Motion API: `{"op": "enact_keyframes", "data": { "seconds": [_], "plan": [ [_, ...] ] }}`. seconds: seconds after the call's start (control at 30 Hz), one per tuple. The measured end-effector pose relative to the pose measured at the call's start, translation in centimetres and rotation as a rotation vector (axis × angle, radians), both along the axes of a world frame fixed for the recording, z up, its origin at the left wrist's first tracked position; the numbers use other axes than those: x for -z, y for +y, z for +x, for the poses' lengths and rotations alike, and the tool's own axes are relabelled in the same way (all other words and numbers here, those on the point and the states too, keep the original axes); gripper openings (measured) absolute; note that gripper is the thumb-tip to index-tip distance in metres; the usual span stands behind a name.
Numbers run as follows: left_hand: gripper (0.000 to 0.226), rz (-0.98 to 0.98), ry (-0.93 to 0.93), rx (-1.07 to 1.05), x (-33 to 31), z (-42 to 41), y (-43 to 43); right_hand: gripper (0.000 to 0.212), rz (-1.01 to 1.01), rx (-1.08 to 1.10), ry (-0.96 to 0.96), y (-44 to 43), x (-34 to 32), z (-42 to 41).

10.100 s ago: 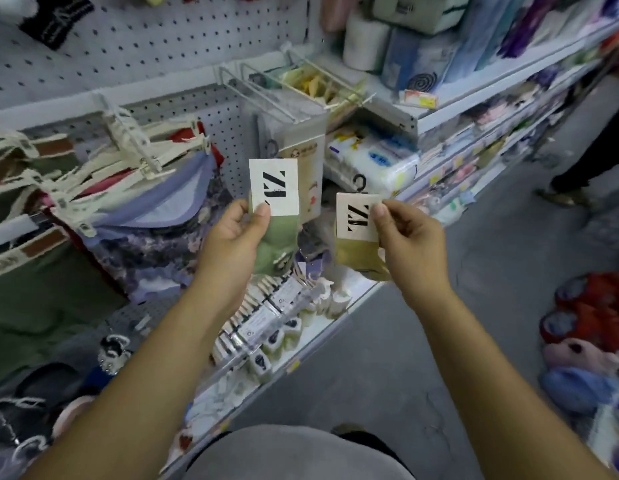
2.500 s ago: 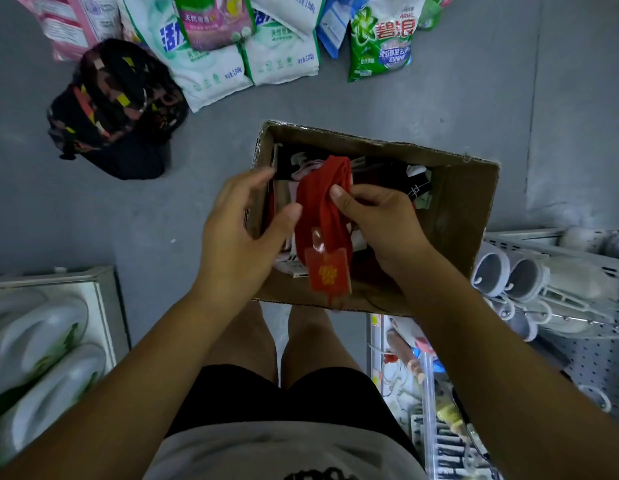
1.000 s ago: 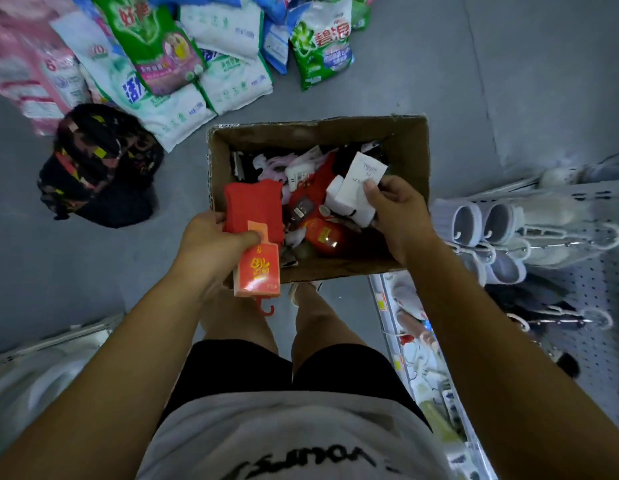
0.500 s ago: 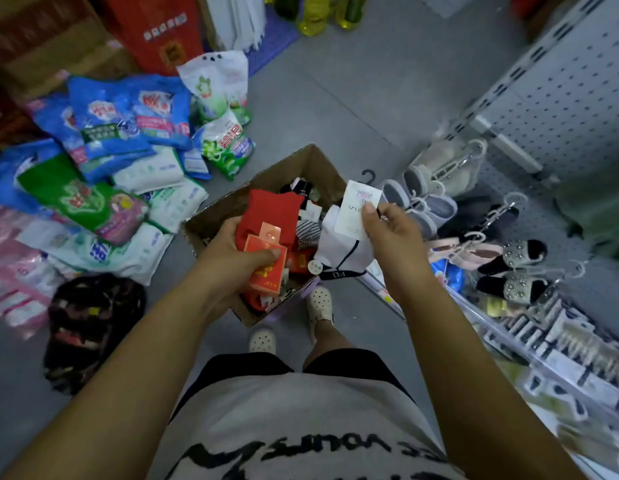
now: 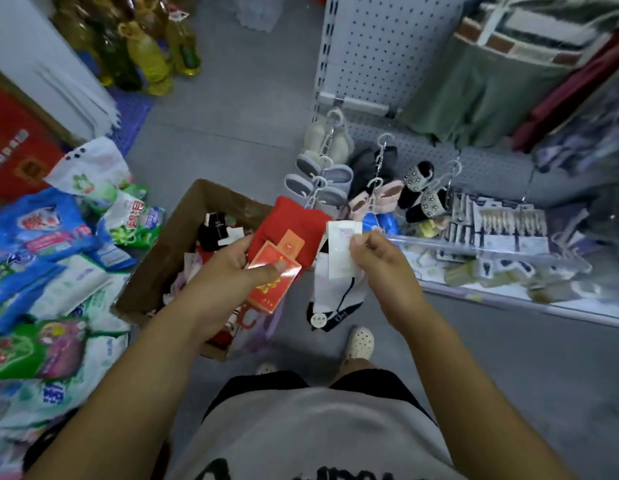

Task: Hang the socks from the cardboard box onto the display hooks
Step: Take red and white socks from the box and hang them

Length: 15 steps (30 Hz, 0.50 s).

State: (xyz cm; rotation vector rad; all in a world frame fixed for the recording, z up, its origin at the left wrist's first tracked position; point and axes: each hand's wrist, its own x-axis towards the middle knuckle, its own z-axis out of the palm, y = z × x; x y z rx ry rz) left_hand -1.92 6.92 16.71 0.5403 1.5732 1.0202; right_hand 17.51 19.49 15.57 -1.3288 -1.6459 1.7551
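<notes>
Both pairs now ride clear of the cardboard box [image 5: 169, 254]; left hand [image 5: 228, 271] grips red socks [image 5: 294, 223], right hand [image 5: 384, 268] pinches white socks [image 5: 335, 292]; hanging comes next.

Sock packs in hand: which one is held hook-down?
The red socks in the left hand: their red hook points down below the card. The white socks in the right hand hang beneath their card.

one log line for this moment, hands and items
phase: socks picked, not hung | left hand: grips red socks | right hand: pinches white socks | cardboard box: on floor
</notes>
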Motion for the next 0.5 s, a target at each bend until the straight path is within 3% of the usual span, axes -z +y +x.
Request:
{"op": "enact_keyframes", "data": {
  "seconds": [0.17,0.5],
  "plan": [
    [0.037,-0.007,0.075,0.206,-1.0,3.0,3.4,0.031,0.035,0.115,0.107,2.8,-1.7,6.6],
    [0.027,0.030,0.423,0.992,-4.5,18.5,14.8,0.015,0.245,-0.242,-0.097,8.3,-3.8,23.9]
  ]
}}
